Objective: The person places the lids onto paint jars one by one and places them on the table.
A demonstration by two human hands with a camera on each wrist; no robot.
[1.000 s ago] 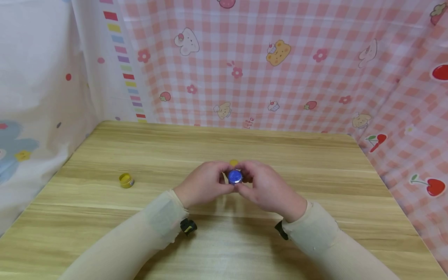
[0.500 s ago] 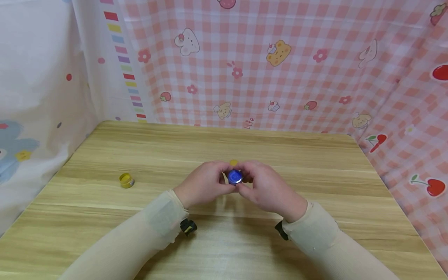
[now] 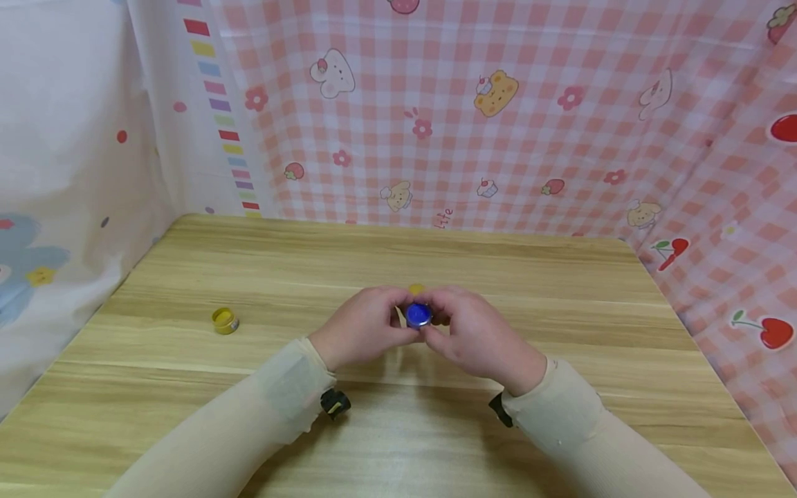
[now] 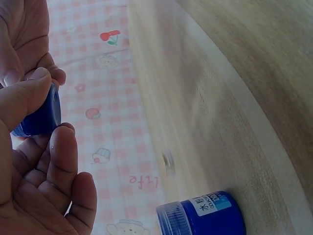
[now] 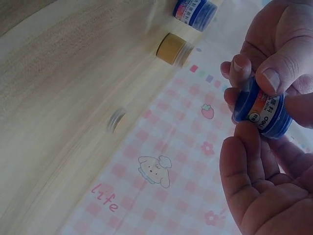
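Observation:
In the head view, my left hand (image 3: 361, 326) and right hand (image 3: 479, 335) meet above the middle of the table around a small blue paint jar (image 3: 418, 315). Fingers and thumbs of both hands pinch its sides. A printed label shows on the held jar (image 5: 264, 110) in the right wrist view, and its smooth blue base (image 4: 46, 117) in the left wrist view. Just beyond the hands lies a yellow round lid (image 3: 416, 288), partly hidden by the fingers. To the left stands a yellow paint jar (image 3: 225, 321), its yellow contents visible from above.
Another blue jar, labelled gouache (image 4: 205, 215), stands on the table in the left wrist view. The right wrist view has a blue jar (image 5: 194, 13) past the yellow one. Patterned cloth (image 3: 436, 152) hangs behind and beside the wooden table (image 3: 411, 443).
Both hands stay in place around the blue jar. The shine on the jar's blue top shifts slightly; the yellow jar and lid have not moved.

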